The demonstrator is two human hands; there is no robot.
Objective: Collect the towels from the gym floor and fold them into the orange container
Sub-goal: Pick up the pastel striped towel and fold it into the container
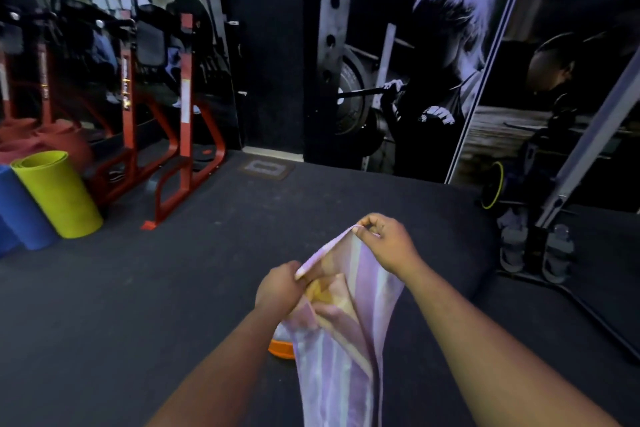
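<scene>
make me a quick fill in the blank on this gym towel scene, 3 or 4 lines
1. The left hand and right hand both pinch the top edge of a striped ____.
2. The towel hangs partly in front of a container coloured ____.
3. The yellow-green rolled mat leans beside a rolled mat coloured ____.

Missing words: towel; orange; blue
</scene>
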